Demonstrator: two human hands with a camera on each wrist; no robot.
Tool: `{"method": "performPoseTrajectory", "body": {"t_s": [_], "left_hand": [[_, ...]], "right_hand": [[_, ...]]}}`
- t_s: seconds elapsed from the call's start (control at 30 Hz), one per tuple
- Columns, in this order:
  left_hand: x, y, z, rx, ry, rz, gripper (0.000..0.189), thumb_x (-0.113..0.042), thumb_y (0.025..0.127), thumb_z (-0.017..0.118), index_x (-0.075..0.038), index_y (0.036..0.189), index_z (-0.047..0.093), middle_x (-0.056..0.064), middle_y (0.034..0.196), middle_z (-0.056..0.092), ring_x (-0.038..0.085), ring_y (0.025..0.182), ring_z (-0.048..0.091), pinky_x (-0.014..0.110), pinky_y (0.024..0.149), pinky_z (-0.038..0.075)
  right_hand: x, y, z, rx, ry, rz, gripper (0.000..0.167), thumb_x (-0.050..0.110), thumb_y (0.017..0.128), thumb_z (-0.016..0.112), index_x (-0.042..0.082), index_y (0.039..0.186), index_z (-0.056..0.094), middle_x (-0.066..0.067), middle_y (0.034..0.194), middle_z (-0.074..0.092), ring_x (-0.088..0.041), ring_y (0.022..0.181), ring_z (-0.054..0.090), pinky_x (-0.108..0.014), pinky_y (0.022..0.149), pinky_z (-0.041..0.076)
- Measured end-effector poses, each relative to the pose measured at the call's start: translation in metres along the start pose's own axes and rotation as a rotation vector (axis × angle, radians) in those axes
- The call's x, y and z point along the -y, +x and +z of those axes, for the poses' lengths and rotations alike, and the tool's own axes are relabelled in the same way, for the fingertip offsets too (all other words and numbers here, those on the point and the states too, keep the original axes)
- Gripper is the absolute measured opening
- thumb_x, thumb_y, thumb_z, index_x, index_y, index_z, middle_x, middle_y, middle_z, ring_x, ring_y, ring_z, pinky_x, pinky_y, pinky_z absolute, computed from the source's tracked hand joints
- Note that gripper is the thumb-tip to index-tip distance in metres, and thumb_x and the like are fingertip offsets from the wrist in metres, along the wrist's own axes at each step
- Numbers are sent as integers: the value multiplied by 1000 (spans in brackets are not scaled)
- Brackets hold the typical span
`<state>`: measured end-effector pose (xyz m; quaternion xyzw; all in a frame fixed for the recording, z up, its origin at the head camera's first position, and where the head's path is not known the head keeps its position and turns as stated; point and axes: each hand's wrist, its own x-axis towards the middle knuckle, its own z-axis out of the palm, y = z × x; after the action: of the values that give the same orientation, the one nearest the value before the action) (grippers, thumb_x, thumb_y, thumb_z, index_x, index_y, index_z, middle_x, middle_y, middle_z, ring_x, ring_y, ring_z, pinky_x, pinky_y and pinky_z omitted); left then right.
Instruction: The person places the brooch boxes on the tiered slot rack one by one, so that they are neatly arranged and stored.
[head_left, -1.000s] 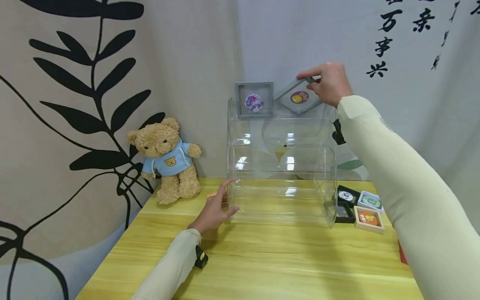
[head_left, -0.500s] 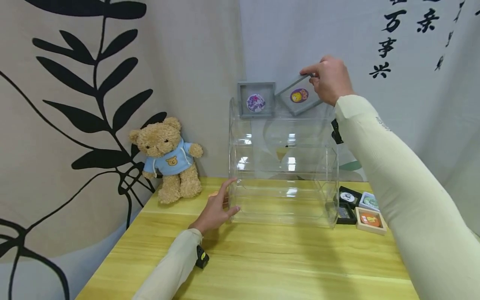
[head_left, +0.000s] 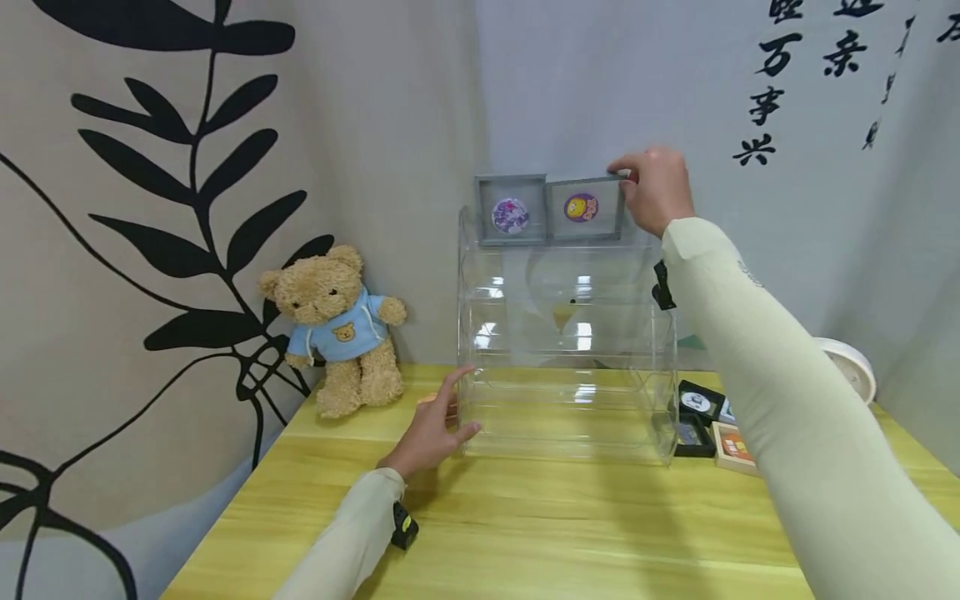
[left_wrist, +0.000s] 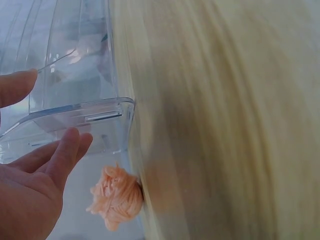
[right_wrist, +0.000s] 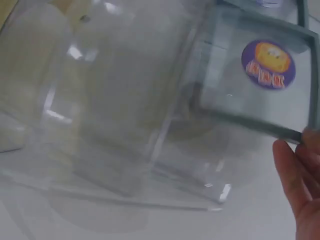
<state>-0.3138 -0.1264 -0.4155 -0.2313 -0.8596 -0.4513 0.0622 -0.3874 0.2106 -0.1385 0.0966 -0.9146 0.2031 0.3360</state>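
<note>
On the top tier of a clear stepped display stand [head_left: 562, 387], a grey square frame with a purple round sticker [head_left: 512, 211] stands upright. Beside it on the right is a second grey frame [head_left: 586, 208], slightly tilted, bearing a yellow-and-purple sticker. My right hand [head_left: 660, 192] pinches this frame at its upper right corner; the right wrist view shows thumb and fingers on its rim [right_wrist: 240, 122]. Low on the stand's left side, my left hand [head_left: 423, 433] holds the side panel, digits on either side of the panel's edge in the left wrist view.
A teddy bear [head_left: 337, 333] in a blue top sits left of the stand. Several small frames, one black [head_left: 701, 400] and one wooden [head_left: 735, 450], lie right of it, partly behind my sleeve. A peach fluffy ball [left_wrist: 117, 197] lies by the left hand. A round white object [head_left: 851, 367] stands behind the right arm.
The frame in my right hand has turned from a steep tilt to nearly level and now stands close beside the other grey frame. The left hand stays at the stand's side.
</note>
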Motion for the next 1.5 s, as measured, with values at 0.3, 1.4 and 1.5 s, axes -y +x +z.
{"method": "performPoseTrajectory", "body": {"t_s": [0.3, 1.4, 1.5], "left_hand": [[-1, -1, 5, 31, -12, 2, 91, -10, 91, 74, -52, 152, 22, 38, 139, 51, 48, 126, 58, 53, 103, 56], [1, 2, -4, 2, -6, -18, 93, -11, 89, 76, -55, 151, 22, 38, 141, 50, 48, 126, 59, 52, 102, 56], [-1, 3, -2, 1, -9, -18, 93, -10, 89, 76, -54, 152, 23, 37, 141, 51, 48, 126, 59, 51, 103, 56]], "right_hand": [[-17, -6, 6, 128, -88, -2, 49, 3, 100, 44, 7, 149, 48, -29, 131, 63, -42, 107, 62, -52, 84, 57], [-107, -146, -11, 305, -150, -175, 28, 9, 96, 62, -5, 121, 64, -29, 117, 62, -40, 100, 63, -57, 83, 55], [-125, -164, -12, 407, -124, -166, 27, 10, 96, 63, -5, 119, 65, -23, 108, 69, -31, 87, 69, -49, 73, 60]]}}
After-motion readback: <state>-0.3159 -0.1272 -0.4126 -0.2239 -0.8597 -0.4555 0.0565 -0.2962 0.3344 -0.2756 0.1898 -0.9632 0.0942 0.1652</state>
